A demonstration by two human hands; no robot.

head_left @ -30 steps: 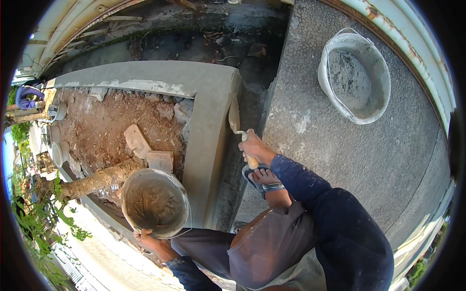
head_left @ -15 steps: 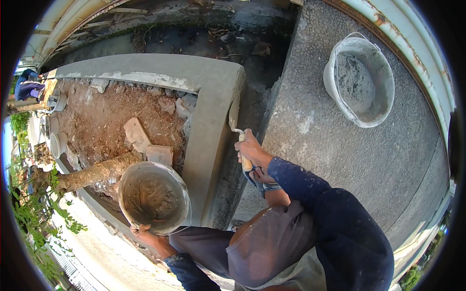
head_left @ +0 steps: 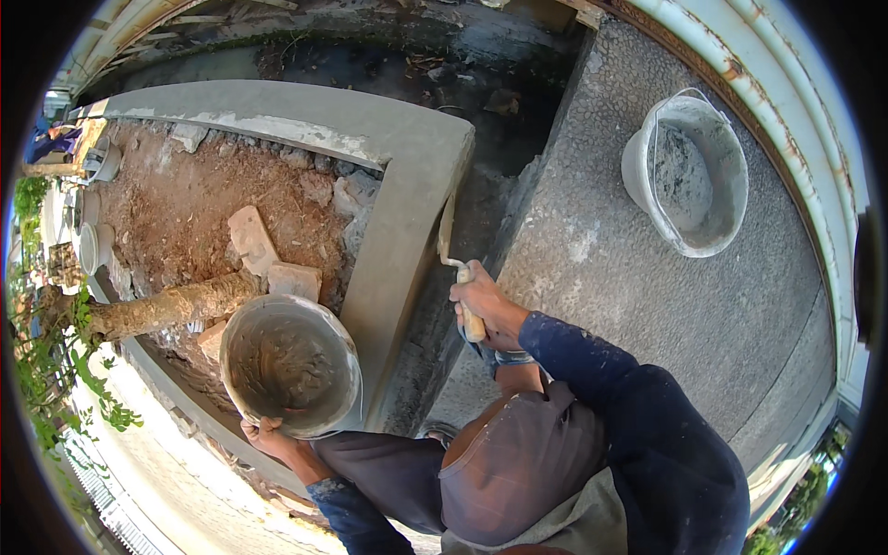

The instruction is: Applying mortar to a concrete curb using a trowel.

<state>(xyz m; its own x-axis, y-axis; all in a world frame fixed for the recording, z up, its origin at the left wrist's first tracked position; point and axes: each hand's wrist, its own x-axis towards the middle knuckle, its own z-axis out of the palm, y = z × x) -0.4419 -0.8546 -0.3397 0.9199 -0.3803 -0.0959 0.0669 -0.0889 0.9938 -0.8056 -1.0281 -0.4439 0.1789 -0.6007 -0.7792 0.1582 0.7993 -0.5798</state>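
Bright daylight, sharp centre, heavy fisheye bend

Sun falls evenly on the grey wall (head_left: 407,231) and pebbled floor (head_left: 647,305); the ditch (head_left: 481,120) behind lies in deep shade. Straight edges curve toward the black round rim, where detail smears.

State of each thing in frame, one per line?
right hand: closed on trowel handle
trowel: blade against planter's outer wall
left hand: holding round pan by its rim
round pan: smeared with mortar, resting on planter edge
white bucket: upright, partly filled with grey mix
planter wall: plastered smooth
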